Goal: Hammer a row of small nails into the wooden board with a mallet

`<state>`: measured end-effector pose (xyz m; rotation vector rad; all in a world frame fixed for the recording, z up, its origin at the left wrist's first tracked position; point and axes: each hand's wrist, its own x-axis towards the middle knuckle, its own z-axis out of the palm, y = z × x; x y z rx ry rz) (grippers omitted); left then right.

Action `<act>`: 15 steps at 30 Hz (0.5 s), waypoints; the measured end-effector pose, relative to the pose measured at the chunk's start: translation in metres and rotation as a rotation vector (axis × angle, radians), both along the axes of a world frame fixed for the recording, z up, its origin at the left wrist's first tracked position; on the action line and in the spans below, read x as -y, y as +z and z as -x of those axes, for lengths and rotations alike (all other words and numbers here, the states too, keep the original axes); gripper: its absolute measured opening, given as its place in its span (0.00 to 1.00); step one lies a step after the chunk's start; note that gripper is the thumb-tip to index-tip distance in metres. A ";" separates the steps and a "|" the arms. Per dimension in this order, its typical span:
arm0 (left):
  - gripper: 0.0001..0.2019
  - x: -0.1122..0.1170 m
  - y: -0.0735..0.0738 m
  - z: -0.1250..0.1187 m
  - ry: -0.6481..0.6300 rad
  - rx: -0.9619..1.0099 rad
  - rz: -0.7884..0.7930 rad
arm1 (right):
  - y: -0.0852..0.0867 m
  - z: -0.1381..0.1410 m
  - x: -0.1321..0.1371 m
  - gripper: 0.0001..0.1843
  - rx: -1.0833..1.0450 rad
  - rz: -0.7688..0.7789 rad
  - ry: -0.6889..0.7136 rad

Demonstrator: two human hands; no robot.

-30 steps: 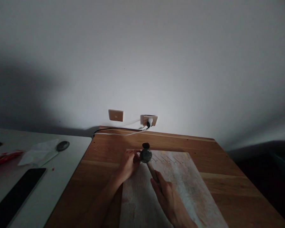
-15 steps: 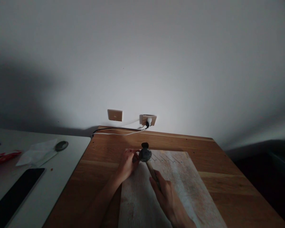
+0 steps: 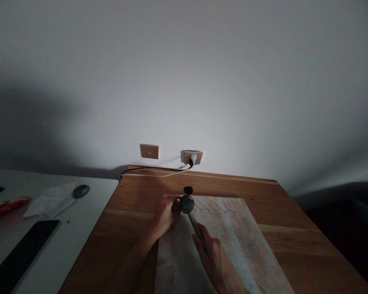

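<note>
A pale whitewashed board (image 3: 233,245) lies on a wooden table (image 3: 135,196). My right hand (image 3: 214,261) is wrapped round the wooden handle of a hammer (image 3: 188,208), whose dark head sits near the board's far left corner. My left hand (image 3: 165,212) rests at that corner with its fingers pinched together right beside the hammer head; what they hold is too small to make out. A row of small nails (image 3: 217,206) runs along the board's far edge, to the right of the hammer head. A small dark object (image 3: 188,190) lies on the table just beyond the board.
A white table (image 3: 79,228) adjoins on the left, carrying a dark tablet (image 3: 21,253), crumpled paper (image 3: 49,200), a round dark object (image 3: 81,190) and a red wrapper (image 3: 3,206). On the wall behind are a switch plate (image 3: 149,151) and a socket with plugs (image 3: 191,157), with cables trailing left.
The hammer head has dropped slightly toward the board beside my left fingers. Both hands stay at the same spot; the view has shifted a little.
</note>
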<state>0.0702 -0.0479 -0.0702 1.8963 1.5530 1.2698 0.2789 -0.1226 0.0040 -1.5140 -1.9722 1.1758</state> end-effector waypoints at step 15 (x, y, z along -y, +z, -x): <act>0.18 0.001 0.001 0.001 -0.050 -0.035 0.019 | -0.017 -0.012 0.017 0.36 -0.143 0.067 -0.231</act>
